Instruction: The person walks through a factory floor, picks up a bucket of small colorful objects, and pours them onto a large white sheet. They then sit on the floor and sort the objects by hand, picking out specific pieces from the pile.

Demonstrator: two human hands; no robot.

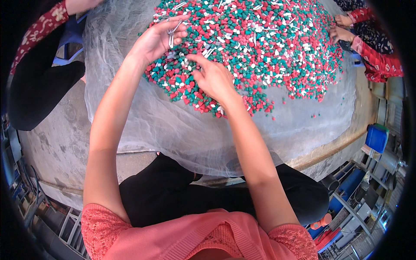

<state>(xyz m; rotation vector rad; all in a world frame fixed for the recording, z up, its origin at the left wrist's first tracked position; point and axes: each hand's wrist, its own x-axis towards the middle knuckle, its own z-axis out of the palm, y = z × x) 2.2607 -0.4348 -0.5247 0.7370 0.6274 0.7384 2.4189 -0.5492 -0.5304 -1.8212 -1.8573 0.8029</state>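
Note:
A wide heap of small red, green and white pieces is spread on a sheer whitish net cloth. Over the heap's left edge, my left hand is turned partly palm up. Several thin white strips lie between its fingers. My right hand reaches low over the near-left part of the heap, holding nothing that I can see. Its index finger and thumb are apart beside some white and greyish pieces. The other right fingers are partly hidden. More thin white strips lie among the pieces.
A co-worker's hands touch the heap's right edge. At the upper left are another person's patterned sleeve and dark-clothed leg. A blue plastic stool stands there. Metal racks and a blue container line the right.

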